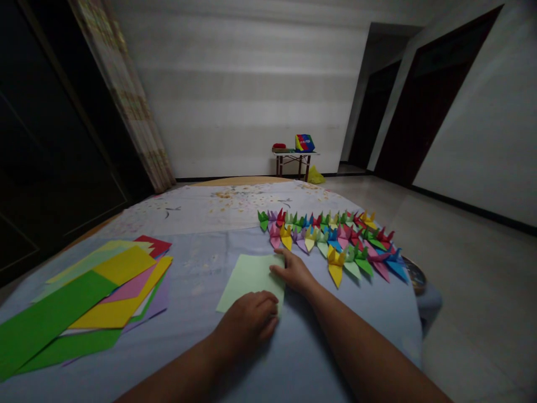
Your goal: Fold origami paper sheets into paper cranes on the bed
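Touching one pale-green sheet (247, 277): one left hand (247, 318), one right hand (297, 273)

Pale green paper sheet (250, 275); flat on tablecloth (310, 358)

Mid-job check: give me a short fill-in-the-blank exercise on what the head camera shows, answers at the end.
1. The left hand is at a pale ____ sheet.
2. The hand nearer the folded cranes is the ____ hand.
3. From the camera, the pile of papers lies to the ____ of the sheet.
4. The bag on the floor by the far table is ____.

Missing words: green; right; left; yellow.
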A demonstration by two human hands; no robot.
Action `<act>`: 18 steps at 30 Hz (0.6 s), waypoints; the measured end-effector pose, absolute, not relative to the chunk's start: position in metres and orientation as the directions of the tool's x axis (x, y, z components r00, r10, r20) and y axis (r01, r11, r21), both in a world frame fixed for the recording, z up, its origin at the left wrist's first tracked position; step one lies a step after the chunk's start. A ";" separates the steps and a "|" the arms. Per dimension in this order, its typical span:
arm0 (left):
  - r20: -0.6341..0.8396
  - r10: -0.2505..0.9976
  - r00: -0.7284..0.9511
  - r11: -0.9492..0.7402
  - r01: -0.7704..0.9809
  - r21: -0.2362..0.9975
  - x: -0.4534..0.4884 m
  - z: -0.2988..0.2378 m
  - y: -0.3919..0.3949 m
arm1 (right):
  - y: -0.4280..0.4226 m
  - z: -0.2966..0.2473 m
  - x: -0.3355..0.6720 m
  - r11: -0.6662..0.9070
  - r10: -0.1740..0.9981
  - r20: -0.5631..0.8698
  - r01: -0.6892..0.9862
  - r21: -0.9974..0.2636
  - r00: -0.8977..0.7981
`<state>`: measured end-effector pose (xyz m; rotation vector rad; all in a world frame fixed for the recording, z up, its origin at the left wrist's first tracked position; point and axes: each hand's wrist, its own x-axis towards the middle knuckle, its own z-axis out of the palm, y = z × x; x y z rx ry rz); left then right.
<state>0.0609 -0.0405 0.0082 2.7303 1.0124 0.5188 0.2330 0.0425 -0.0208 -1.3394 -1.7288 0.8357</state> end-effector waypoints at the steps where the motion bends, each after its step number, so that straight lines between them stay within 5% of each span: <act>1: 0.259 0.646 0.718 -0.761 0.580 0.289 0.058 0.010 -0.041 | 0.044 -0.022 0.235 0.248 0.968 0.204 0.467 -0.849 -0.143; 10: 0.296 0.790 0.538 -0.606 0.759 0.237 0.031 0.014 -0.004 | 0.045 -0.019 0.246 0.261 0.963 0.171 0.568 -0.781 -0.207; 18: 0.087 0.842 0.533 -0.539 0.838 0.080 0.037 -0.008 -0.004 | 0.029 -0.007 0.229 0.383 0.883 0.413 0.852 -0.357 -0.224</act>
